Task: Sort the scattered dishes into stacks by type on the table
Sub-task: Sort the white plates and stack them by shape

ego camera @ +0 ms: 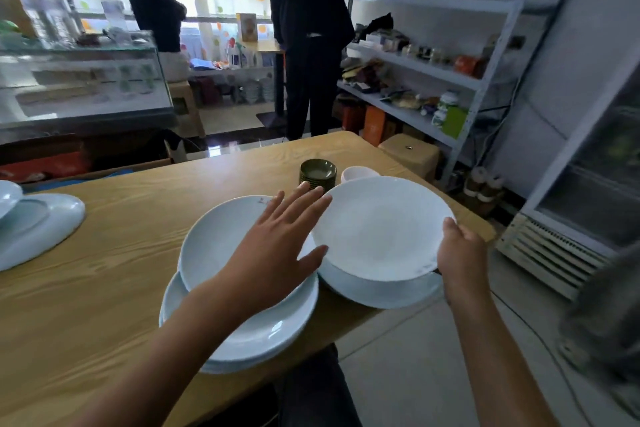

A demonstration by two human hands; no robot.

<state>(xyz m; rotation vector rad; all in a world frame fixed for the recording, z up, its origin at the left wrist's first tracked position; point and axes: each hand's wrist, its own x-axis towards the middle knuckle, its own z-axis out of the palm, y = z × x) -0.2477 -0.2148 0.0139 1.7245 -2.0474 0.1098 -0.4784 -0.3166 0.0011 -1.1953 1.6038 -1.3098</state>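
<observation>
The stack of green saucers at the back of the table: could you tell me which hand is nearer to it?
Left. The left hand reaches out flat, fingertips just short of the green saucers. The right hand grips the white plate at its near right rim, farther away.

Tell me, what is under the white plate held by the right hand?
Another plate lies under the white plate that the right hand grips; anything beneath is covered.

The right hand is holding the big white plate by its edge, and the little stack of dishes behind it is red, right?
Not quite. The little stack of dishes behind it is dark green, not red, as the head view shows. The rest is true: the right hand holds the big white plate by its edge.
</observation>
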